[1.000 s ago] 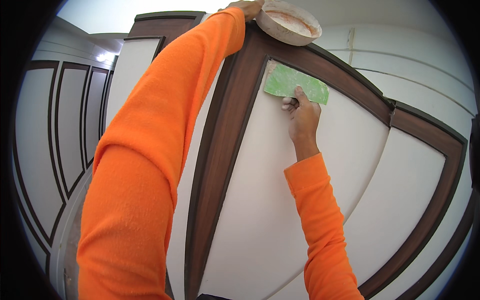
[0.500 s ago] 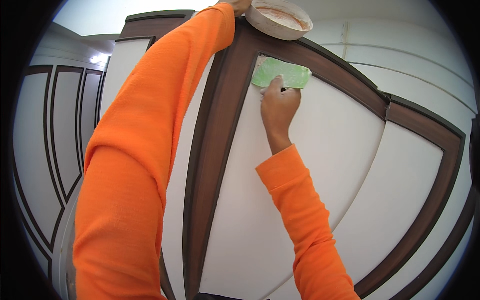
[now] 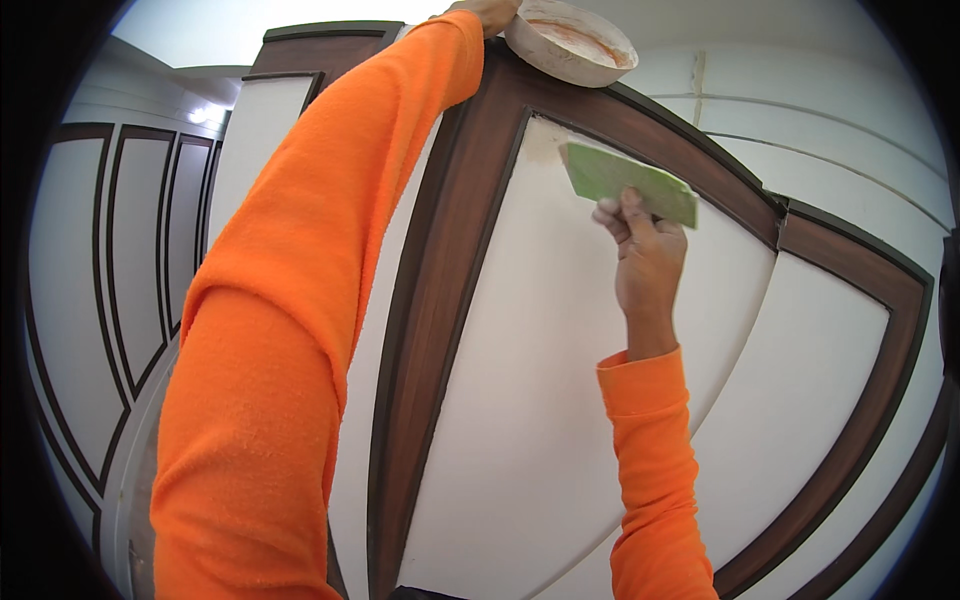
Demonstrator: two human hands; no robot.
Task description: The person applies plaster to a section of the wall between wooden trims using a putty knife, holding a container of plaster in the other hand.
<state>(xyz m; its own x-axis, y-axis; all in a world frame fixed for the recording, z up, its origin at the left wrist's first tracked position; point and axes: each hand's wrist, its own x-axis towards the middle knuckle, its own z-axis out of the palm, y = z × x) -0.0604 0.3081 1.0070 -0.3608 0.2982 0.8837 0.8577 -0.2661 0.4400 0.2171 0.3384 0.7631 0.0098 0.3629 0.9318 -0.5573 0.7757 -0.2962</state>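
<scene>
Just below the brown wood-grain top rail (image 3: 640, 130), the green rectangular spreader (image 3: 610, 172) is projecting above my right hand (image 3: 648, 258), which is pinching it thumb-to-fingers; long axis sloping down rightward. Up-left, farther off, my left hand (image 3: 490, 15) is touching the whitish bowl (image 3: 568, 72); can't tell its grip.

Bright indoor light, 1 glare spot (image 3: 208, 114) far left, corners black, fisheye bending, green scraper (image 3: 603, 174) motion-blurred

No readable text, labels, numbers or signs.
</scene>
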